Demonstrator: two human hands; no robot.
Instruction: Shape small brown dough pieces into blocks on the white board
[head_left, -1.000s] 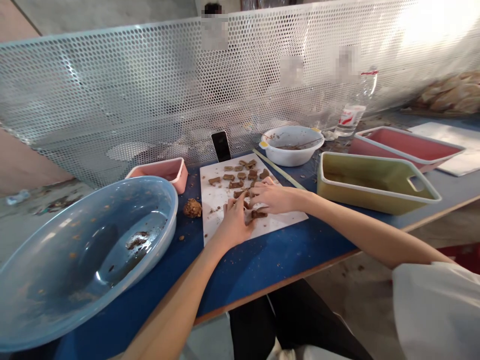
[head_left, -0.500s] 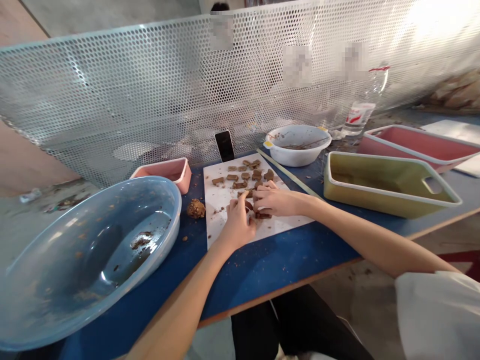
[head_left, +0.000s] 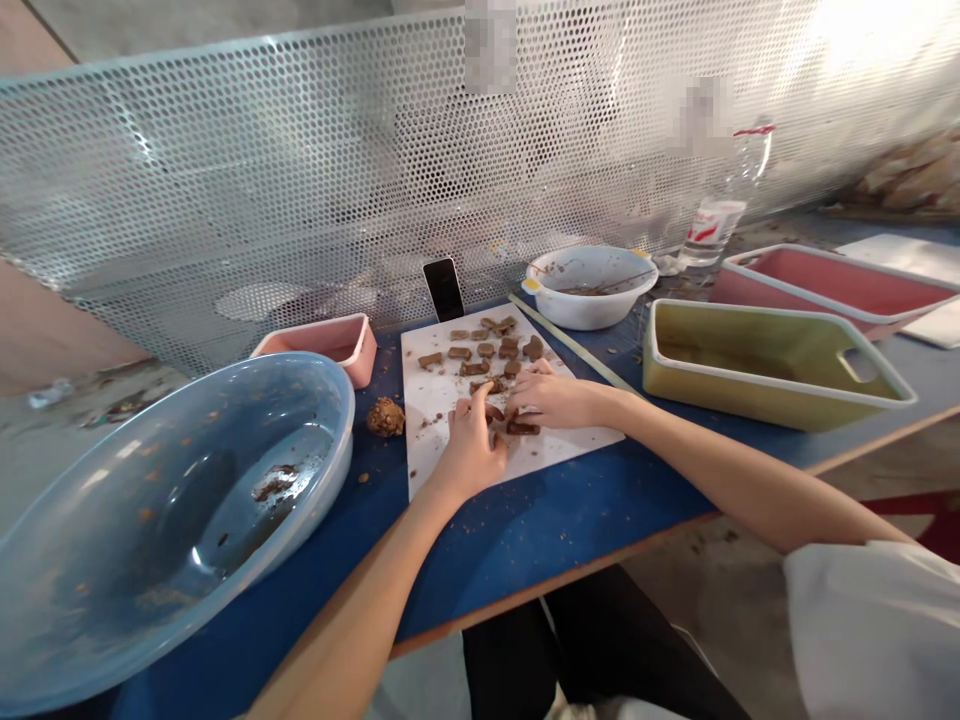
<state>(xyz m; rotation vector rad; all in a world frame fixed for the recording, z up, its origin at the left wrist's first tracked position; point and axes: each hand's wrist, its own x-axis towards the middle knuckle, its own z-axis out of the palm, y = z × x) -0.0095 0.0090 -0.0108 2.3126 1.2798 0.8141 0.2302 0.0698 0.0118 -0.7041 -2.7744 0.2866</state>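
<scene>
A white board [head_left: 435,455] lies on the blue table, with several small brown clay pieces [head_left: 475,369] set out on its far half. My left hand [head_left: 472,445] is over the board's near half, thumb and fingers curled round a brown clay piece [head_left: 493,412]. From the other side, the bent fingers of my right hand [head_left: 551,398] close on that piece's right end; its fingertips are partly hidden. Just below my right fingers lies a darker clay bar [head_left: 523,427]. Left of the board sits a rough brown clay lump [head_left: 385,417].
A large blue basin [head_left: 180,480] with wet residue fills the left, a pink bin [head_left: 364,357] behind it. A phone [head_left: 444,290] leans against the perforated screen [head_left: 315,180]. To the right are a strip [head_left: 570,342], a white basin [head_left: 592,312], a green bin [head_left: 750,385] and a bottle [head_left: 714,225].
The view has shifted slightly. My right fingers have lifted a little off the darker clay bar, which shows more now. Both hands stay at nearly the same place on the board.
</scene>
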